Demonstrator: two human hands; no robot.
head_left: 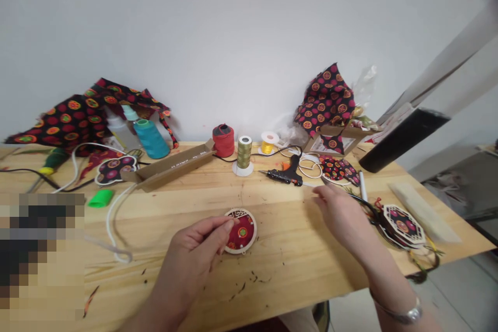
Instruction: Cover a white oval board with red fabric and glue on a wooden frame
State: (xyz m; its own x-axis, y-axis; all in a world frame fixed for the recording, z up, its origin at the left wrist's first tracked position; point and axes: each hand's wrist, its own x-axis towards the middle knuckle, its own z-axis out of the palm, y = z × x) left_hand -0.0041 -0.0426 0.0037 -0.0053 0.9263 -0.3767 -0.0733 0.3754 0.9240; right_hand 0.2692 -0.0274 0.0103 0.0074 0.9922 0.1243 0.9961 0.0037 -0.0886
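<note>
Left hand (pixel 190 264) is curling its fingertips onto the rim of the round red fabric medallion (pixel 241 231) on the tabletop; cannot tell how firm the grip is. Right of the medallion, right hand (pixel 340 215) is hovering open, seemingly empty, between the glue gun (pixel 286 177) and the octagonal ornament (pixel 402 226).

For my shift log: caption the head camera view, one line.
Left hand touches a round red fabric ornament; right hand is near a black glue gun.
</note>
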